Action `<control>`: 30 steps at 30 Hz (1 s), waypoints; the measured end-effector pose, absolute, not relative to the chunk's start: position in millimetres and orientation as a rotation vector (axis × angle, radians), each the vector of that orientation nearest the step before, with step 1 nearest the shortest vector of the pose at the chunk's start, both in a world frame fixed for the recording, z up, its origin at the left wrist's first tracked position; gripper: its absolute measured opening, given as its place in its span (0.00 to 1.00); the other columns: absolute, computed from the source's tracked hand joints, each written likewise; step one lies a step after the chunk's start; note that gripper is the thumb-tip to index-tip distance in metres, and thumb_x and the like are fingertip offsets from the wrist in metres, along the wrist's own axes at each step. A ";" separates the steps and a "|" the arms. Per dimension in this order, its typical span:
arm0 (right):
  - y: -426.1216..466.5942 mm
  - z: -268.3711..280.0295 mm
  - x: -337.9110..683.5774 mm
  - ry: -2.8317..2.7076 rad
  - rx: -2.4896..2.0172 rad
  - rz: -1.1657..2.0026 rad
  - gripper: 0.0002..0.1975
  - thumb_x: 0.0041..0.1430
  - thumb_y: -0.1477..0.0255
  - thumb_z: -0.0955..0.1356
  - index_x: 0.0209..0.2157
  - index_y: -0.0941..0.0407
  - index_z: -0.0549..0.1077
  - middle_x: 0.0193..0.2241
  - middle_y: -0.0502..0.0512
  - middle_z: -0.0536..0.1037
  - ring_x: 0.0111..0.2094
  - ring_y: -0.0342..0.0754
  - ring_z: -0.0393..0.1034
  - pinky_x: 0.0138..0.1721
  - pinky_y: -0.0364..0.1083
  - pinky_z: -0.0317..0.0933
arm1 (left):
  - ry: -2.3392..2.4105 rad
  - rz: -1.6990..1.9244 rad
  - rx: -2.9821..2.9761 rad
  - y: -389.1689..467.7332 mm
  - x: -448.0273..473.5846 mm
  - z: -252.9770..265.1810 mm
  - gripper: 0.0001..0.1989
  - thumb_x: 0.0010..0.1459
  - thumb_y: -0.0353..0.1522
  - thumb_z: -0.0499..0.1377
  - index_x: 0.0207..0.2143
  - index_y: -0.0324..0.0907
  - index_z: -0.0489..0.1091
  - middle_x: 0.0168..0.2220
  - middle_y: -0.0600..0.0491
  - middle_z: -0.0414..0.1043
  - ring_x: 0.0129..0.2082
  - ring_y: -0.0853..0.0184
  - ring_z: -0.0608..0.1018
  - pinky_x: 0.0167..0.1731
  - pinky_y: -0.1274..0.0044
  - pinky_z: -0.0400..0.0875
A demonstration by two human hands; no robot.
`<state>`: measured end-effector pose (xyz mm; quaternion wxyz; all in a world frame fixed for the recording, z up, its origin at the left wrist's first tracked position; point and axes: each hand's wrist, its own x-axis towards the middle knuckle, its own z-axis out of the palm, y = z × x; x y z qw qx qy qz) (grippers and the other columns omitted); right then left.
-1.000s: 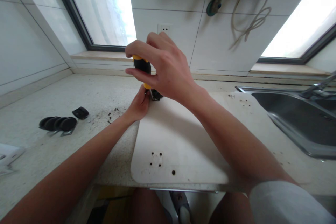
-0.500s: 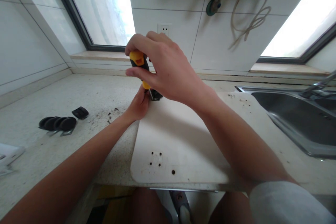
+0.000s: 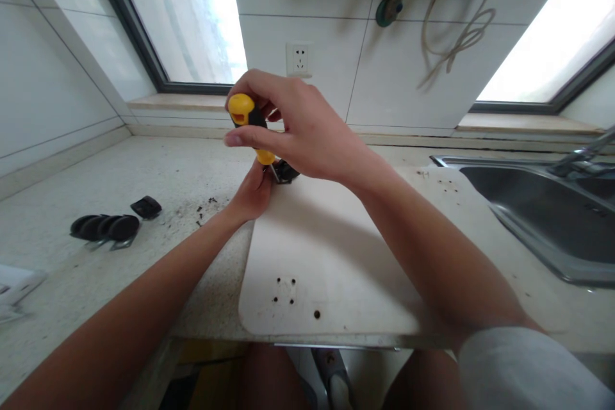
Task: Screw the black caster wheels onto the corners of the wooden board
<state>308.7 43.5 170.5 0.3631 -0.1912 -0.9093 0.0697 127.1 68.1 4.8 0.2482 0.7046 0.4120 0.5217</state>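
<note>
1. Starting at my near edge, I see the white board [image 3: 317, 256] flat on the counter [image 3: 158, 166]; four holes [image 3: 293, 281] in its near-left corner carry no wheel.
2. Left of the board, a row of black wheels [image 3: 106, 227] lies loose, with a separate black piece [image 3: 147, 207] just beside it; I can't count the casters surely.
3. My left hand [image 3: 252, 195] sits at the board's far-left edge, fingers curled in; what they pinch, if anything, is hidden, so I can't tell.
4. Over by the sink [image 3: 538, 224], more holes [image 3: 445, 190] are bare too.
5. At the far-left corner sits a black caster [image 3: 288, 173]. My right hand [image 3: 307, 122] grips the screwdriver [image 3: 252, 116] above, shank slanting down to it. I judge this corner unfinished; whether screws are going in or out, and whether the tip is seated, I can't tell.
6. Farthest back, the wall socket [image 3: 300, 59] looks uninvolved.
</note>
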 end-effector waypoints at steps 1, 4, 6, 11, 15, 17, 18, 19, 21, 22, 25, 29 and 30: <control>44.9 171.3 311.1 -2.370 -0.477 0.194 0.12 0.74 0.63 0.70 0.56 0.47 0.77 0.51 0.54 0.84 0.49 0.49 0.77 0.50 0.49 0.70 | 1.133 1.440 1.943 68.3 127.1 4.3 0.24 0.77 0.50 0.53 0.65 0.47 0.66 0.68 0.40 0.75 0.75 0.42 0.68 0.77 0.46 0.62; 55.0 174.5 321.6 -2.473 -0.417 0.275 0.20 0.73 0.64 0.70 0.64 0.44 0.76 0.53 0.53 0.84 0.49 0.50 0.78 0.47 0.50 0.71 | 1.177 1.490 2.024 71.0 125.2 0.6 0.20 0.78 0.48 0.52 0.62 0.49 0.69 0.68 0.43 0.75 0.72 0.44 0.72 0.76 0.48 0.64; 62.4 175.1 325.9 -2.501 -0.351 0.371 0.21 0.72 0.64 0.72 0.64 0.45 0.76 0.53 0.53 0.84 0.48 0.49 0.78 0.46 0.50 0.71 | 1.209 1.462 2.026 73.3 123.3 -2.4 0.17 0.78 0.47 0.51 0.56 0.49 0.71 0.61 0.44 0.79 0.67 0.44 0.76 0.73 0.48 0.68; 66.1 167.2 317.6 -2.399 -0.299 0.526 0.13 0.68 0.63 0.76 0.50 0.53 0.79 0.45 0.51 0.81 0.46 0.47 0.74 0.48 0.49 0.72 | 1.259 1.450 1.995 75.0 121.8 -4.0 0.18 0.76 0.45 0.54 0.59 0.47 0.70 0.60 0.42 0.79 0.64 0.42 0.78 0.69 0.48 0.72; 63.4 163.5 311.0 -2.289 -0.314 0.601 0.12 0.67 0.64 0.76 0.47 0.54 0.78 0.45 0.51 0.81 0.48 0.47 0.74 0.50 0.48 0.74 | 1.235 1.447 2.014 73.5 123.8 -1.3 0.20 0.78 0.43 0.52 0.66 0.47 0.66 0.63 0.41 0.77 0.66 0.44 0.77 0.71 0.49 0.70; 64.6 166.4 313.4 -2.289 -0.230 0.715 0.13 0.66 0.66 0.76 0.49 0.53 0.78 0.50 0.53 0.83 0.52 0.49 0.77 0.53 0.47 0.75 | 1.226 1.458 2.027 73.1 124.2 -1.0 0.19 0.78 0.43 0.51 0.64 0.46 0.66 0.62 0.42 0.78 0.66 0.46 0.77 0.71 0.51 0.71; 65.9 168.7 315.6 -2.310 -0.168 0.790 0.14 0.65 0.67 0.76 0.51 0.53 0.78 0.52 0.54 0.83 0.55 0.50 0.78 0.55 0.47 0.76 | 1.218 1.467 2.040 73.0 124.1 -1.3 0.18 0.79 0.42 0.50 0.63 0.46 0.67 0.62 0.42 0.78 0.66 0.47 0.77 0.70 0.52 0.71; 67.5 171.2 318.3 -2.338 -0.108 0.872 0.15 0.64 0.67 0.76 0.52 0.52 0.78 0.54 0.54 0.83 0.59 0.51 0.78 0.56 0.47 0.76 | 1.211 1.472 2.052 73.1 123.7 -1.8 0.17 0.78 0.42 0.51 0.61 0.46 0.68 0.60 0.43 0.78 0.65 0.47 0.77 0.69 0.53 0.72; 71.4 175.1 323.4 -2.374 -0.026 1.016 0.18 0.64 0.68 0.76 0.54 0.51 0.78 0.57 0.54 0.83 0.64 0.52 0.77 0.59 0.47 0.76 | 1.209 1.470 2.065 73.6 122.5 -3.4 0.14 0.78 0.42 0.51 0.56 0.47 0.69 0.55 0.44 0.79 0.61 0.49 0.79 0.66 0.54 0.74; 73.4 176.1 325.1 -2.369 -0.009 1.059 0.19 0.63 0.68 0.77 0.54 0.52 0.78 0.57 0.54 0.83 0.64 0.53 0.77 0.59 0.47 0.77 | 1.215 1.469 2.058 74.0 121.8 -4.5 0.12 0.78 0.42 0.51 0.53 0.47 0.69 0.52 0.45 0.80 0.58 0.50 0.80 0.64 0.55 0.76; 77.1 174.4 325.1 -2.292 -0.018 1.043 0.19 0.61 0.68 0.79 0.52 0.54 0.78 0.52 0.54 0.83 0.58 0.51 0.80 0.56 0.46 0.77 | 1.236 1.465 2.015 75.9 120.0 -7.6 0.12 0.78 0.43 0.51 0.50 0.48 0.69 0.45 0.48 0.78 0.50 0.52 0.80 0.57 0.57 0.78; 73.2 168.1 316.1 -2.222 -0.134 0.851 0.17 0.57 0.71 0.81 0.45 0.55 0.78 0.43 0.51 0.82 0.47 0.48 0.79 0.52 0.45 0.77 | 1.243 1.448 2.002 78.3 119.5 -9.0 0.13 0.77 0.45 0.53 0.50 0.48 0.70 0.49 0.46 0.79 0.52 0.52 0.80 0.59 0.56 0.76; 71.5 167.2 314.1 -2.209 -0.165 0.818 0.16 0.58 0.72 0.81 0.45 0.55 0.78 0.43 0.51 0.82 0.46 0.47 0.79 0.51 0.44 0.77 | 1.246 1.451 2.007 78.7 119.6 -8.8 0.14 0.77 0.46 0.53 0.51 0.48 0.70 0.51 0.45 0.79 0.54 0.51 0.80 0.61 0.56 0.76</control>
